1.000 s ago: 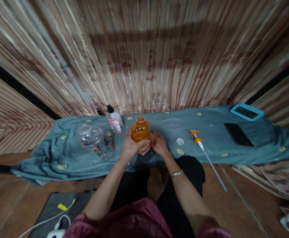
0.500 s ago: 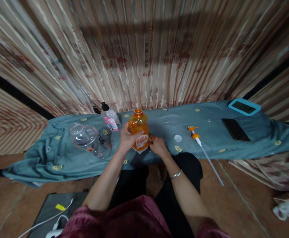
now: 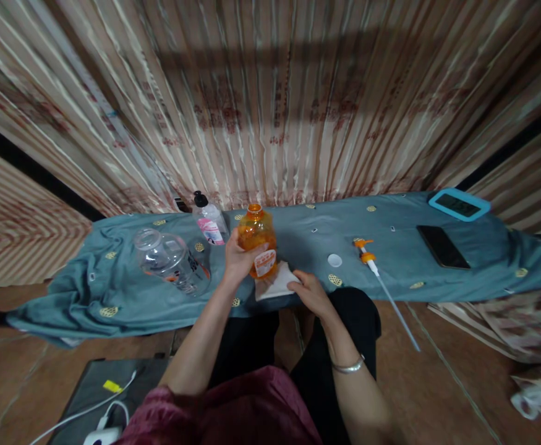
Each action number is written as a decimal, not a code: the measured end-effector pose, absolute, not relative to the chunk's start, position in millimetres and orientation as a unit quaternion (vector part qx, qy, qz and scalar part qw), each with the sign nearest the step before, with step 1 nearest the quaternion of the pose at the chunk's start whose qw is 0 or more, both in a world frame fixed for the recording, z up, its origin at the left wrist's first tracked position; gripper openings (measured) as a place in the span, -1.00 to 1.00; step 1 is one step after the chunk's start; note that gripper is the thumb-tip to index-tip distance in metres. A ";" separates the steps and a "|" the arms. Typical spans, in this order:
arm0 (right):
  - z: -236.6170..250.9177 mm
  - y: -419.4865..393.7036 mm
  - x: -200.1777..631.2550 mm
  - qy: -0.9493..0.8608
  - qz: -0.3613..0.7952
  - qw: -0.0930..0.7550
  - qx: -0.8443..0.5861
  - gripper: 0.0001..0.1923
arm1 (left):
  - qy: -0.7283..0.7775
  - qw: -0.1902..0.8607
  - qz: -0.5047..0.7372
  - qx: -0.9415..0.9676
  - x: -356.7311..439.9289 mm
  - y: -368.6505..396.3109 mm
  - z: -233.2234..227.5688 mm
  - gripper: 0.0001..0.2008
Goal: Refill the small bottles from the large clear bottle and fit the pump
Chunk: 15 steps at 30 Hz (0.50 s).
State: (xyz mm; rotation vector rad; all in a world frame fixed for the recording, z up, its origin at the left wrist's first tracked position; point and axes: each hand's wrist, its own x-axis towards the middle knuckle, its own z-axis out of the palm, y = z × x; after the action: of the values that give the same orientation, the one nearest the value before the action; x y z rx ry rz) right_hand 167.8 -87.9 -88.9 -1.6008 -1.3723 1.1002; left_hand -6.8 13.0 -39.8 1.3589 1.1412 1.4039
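My left hand (image 3: 238, 258) grips an open orange bottle (image 3: 256, 237) with a white and red label, held upright just above the teal cloth (image 3: 391, 259). Below it lies a white folded tissue (image 3: 276, 284); my right hand (image 3: 311, 292) rests on its right edge with fingers closed on it. A small white cap (image 3: 334, 261) lies to the right, and beyond it an orange pump head with a long white tube (image 3: 376, 272) that hangs past the cloth's front edge.
A clear empty bottle (image 3: 170, 261) lies on its side at the left, with a small black-capped bottle (image 3: 208, 220) behind it. A black phone (image 3: 443, 246) and a blue-framed device (image 3: 458, 204) lie at the right. Curtains hang behind. A dark case with white cables (image 3: 98, 402) sits on the floor.
My left hand has raised the orange bottle slightly off the tissue. My right hand has drawn back toward me, pulling the white tissue out from under the bottle.
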 end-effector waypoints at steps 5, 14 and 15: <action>-63.0 -118.0 168.7 -0.373 0.472 0.609 -0.516 -0.59 | 0.461 0.428 0.546 0.554 -7.5 3.7 -42.7 -0.43; 11.2 -81.0 93.3 -0.501 0.297 0.659 -0.477 -0.26 | 0.445 0.381 0.552 0.593 -2.0 -10.2 -50.7 -0.52; 10.3 -70.1 87.6 -0.516 0.259 0.651 -0.493 -0.21 | 0.452 0.375 0.551 0.593 -2.1 -11.1 -52.1 -0.56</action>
State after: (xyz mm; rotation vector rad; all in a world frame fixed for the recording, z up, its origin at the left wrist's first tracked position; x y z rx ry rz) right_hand 87.6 -70.1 10.3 -1.1194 -1.1721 0.5891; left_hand -2.1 -11.1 -52.1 1.5188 1.1565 1.4098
